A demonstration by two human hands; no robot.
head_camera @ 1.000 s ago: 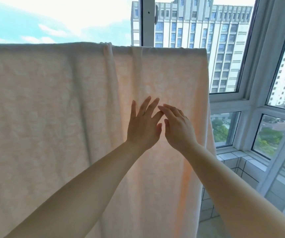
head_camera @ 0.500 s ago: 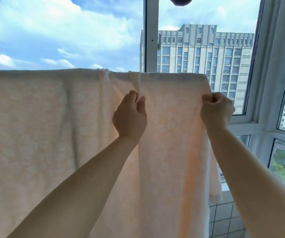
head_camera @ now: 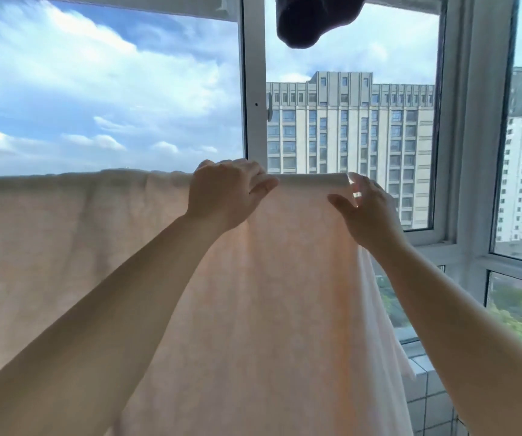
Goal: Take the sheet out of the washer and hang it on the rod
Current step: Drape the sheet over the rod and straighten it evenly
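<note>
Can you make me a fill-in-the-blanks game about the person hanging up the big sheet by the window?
1. The pale sheet hangs over a ____.
2. The left hand rests on the sheet's ____ edge.
3. The right hand is at the sheet's ____ end.
4. Above the sheet hangs a ____ garment.

Missing words: rod; top; right; dark

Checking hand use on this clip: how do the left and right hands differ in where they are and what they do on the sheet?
The left hand lies over the sheet's top fold, fingers curled over it; the right hand is at the sheet's right end, fingers straighter and spread. The left hand sits slightly higher than the right hand. Both are raised to the sheet's top edge, with bare forearms.
</note>
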